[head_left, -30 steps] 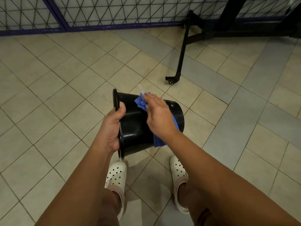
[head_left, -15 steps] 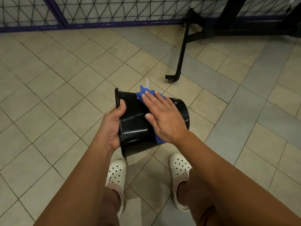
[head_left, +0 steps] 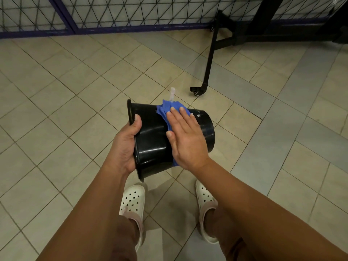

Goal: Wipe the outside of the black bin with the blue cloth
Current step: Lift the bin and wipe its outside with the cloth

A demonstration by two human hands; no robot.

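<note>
A shiny black bin point(head_left: 152, 140) lies on its side in the air above my feet, its rim to the left and its base to the right. My left hand point(head_left: 125, 146) grips the rim, thumb over the edge. My right hand point(head_left: 185, 137) lies flat on the bin's side, fingers spread, pressing the blue cloth point(head_left: 170, 110) against it. The cloth bunches out beyond my fingertips at the far side, and a small corner shows under my wrist. A white tag sticks up from the cloth.
Beige and grey floor tiles point(head_left: 56, 113) lie all around. My two white clogs point(head_left: 132, 200) stand below the bin. A black metal frame leg with a caster point(head_left: 199, 90) reaches onto the floor at the upper right. A wire mesh fence point(head_left: 113, 12) runs along the back.
My right hand has flattened from a curled grip and slid with the cloth along the bin's side toward the base. My left hand keeps its hold on the rim.
</note>
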